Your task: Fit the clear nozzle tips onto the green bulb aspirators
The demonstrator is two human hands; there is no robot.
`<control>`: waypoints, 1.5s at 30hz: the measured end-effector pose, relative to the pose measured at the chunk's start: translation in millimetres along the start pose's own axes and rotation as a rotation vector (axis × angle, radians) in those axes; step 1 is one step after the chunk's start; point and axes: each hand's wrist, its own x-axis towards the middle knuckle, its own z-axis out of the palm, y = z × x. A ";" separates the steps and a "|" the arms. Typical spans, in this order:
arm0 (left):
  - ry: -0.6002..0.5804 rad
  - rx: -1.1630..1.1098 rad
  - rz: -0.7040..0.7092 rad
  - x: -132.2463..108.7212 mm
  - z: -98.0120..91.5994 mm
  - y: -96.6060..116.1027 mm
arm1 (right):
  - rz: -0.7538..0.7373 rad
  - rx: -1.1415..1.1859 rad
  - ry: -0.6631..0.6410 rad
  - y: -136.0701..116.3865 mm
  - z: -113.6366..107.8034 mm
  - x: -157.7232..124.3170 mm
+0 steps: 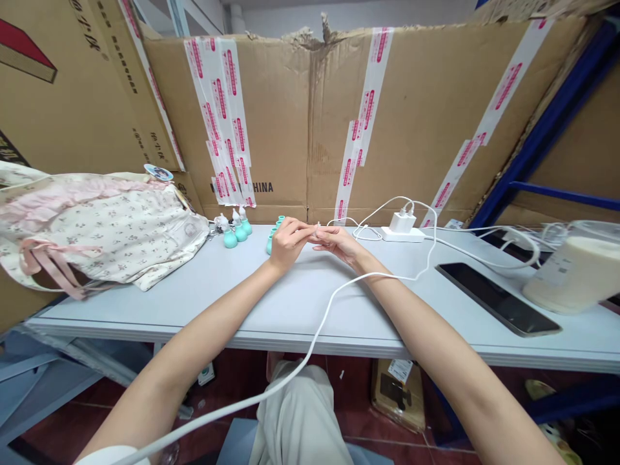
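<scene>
Touching your bare left hand (287, 241) to your bare right hand (335, 241) beside those small, rounded mint-green bottles (270, 245), fingertips bunched; honestly can't tell what either's pinching.

Grey table (295, 303), dark red floor (356, 407)

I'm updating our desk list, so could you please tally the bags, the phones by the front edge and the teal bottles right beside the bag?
Bag: 1
Phone: 1
Teal bottles: 3
Total: 5
The teal pieces partly hidden by the left hand are not counted.
</scene>
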 end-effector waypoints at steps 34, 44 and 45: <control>-0.307 0.061 -0.239 -3.3 0.2 -18.4 | 0.036 -0.451 0.215 10.3 -35.8 7.4; -0.351 0.062 -0.211 -7.2 3.6 -19.9 | -0.051 -0.845 0.215 25.1 -64.3 16.1; -0.364 0.062 -0.204 -7.9 4.5 -19.7 | -0.060 -0.946 0.252 24.8 -66.9 15.7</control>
